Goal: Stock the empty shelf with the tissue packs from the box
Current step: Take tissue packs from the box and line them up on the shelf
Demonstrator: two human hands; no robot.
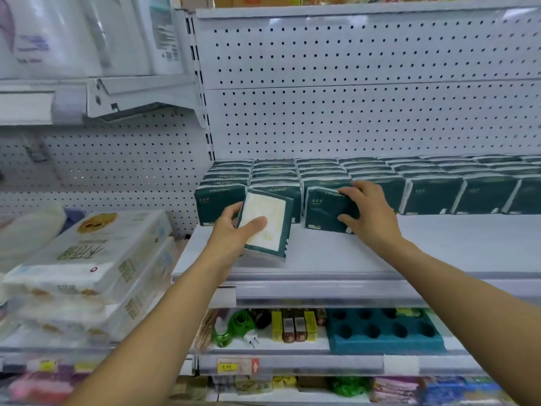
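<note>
Your left hand [231,230] gripped a tilted tissue pack [266,227]; your right hand [367,212] clasped the upright pack [328,210]. Both probably felt light and soft (film likely slippery), so holding across the narrow sides suited.

Left hand [234,230] gripping 1 dark green tissue pack [268,224], thumb across its pale face, fingers curled behind its left edge; pack tilted, lower end over the white shelf [439,244]. Right hand [369,212] clasping a 2nd pack [325,210] standing upright on the shelf, fingers over its top right corner, thumb on its front. Beyond the fingertips, rows of matching packs [366,174] reaching back to the pegboard [351,112]. Left of the left hand, stacked white paper bundles [96,265]. Below both wrists, a lower shelf with a teal tray [383,332].
</note>
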